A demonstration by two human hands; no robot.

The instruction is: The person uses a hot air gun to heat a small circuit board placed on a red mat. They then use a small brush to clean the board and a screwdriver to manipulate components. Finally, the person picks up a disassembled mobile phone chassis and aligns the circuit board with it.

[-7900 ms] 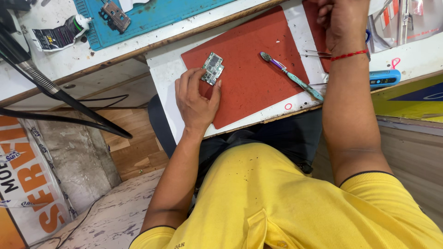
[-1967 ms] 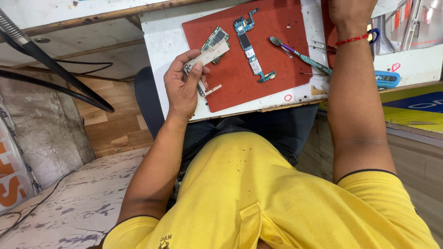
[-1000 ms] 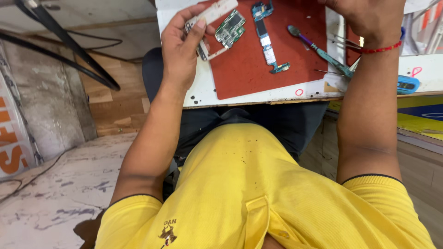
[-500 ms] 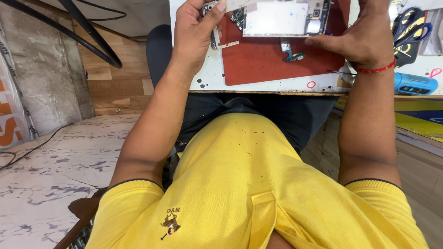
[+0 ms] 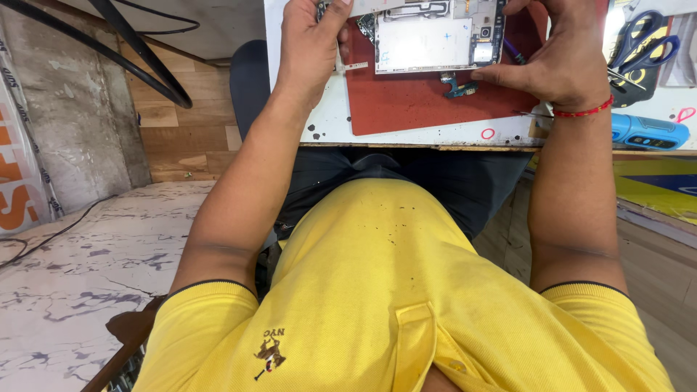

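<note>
Fingers of left hand (image 5: 308, 43) and right hand (image 5: 559, 62) grip the opened phone frame (image 5: 435, 40) by its ends; long axis left-right between them.

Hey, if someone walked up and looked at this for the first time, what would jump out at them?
First the opened phone frame at the top, held over a red mat by the left hand and the right hand. Then the bright yellow shirt filling the lower middle. At the far right lie blue-handled scissors and, just below them, a blue tool.
</note>
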